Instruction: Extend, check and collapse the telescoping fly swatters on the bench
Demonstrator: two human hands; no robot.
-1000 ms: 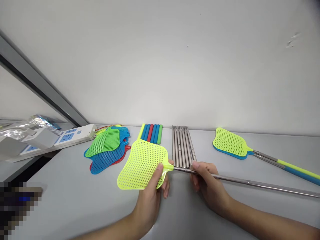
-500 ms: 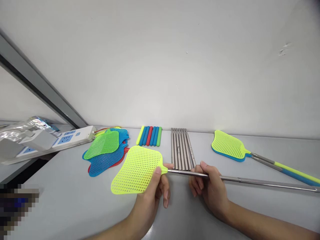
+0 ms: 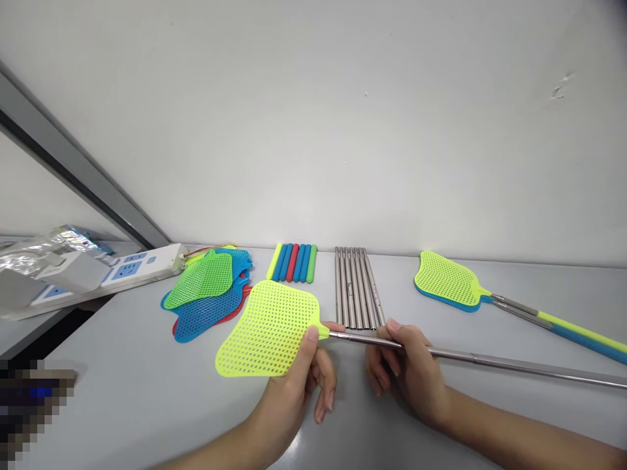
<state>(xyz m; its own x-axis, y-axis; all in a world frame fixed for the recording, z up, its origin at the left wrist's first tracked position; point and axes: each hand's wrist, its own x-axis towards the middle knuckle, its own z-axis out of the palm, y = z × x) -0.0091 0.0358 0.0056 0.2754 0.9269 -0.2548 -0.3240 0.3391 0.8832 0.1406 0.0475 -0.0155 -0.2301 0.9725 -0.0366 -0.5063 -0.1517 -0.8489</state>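
A yellow fly swatter (image 3: 274, 326) with a perforated head lies across both hands, its steel telescopic rod (image 3: 470, 358) drawn out to the right edge of view. My left hand (image 3: 306, 372) pinches the neck of the head between thumb and fingers. Farther along, my right hand (image 3: 406, 365) is closed around the rod. Behind the hands lie several steel rods (image 3: 356, 287) side by side. To their left is a row of yellow, blue, red and green grip tubes (image 3: 292, 263).
Green, blue, red and yellow swatter heads (image 3: 203, 287) are heaped on the left of the grey table (image 3: 122, 385). Beside them sits a white power strip (image 3: 147, 264) with a plug and clear plastic packaging (image 3: 53, 251). Two assembled swatters (image 3: 448, 281) lie at right, before the wall.
The swatter's rod has tilted slightly, its right end sinking a little. Both hands keep their holds, and the right hand has shifted slightly left. The view has moved a little.
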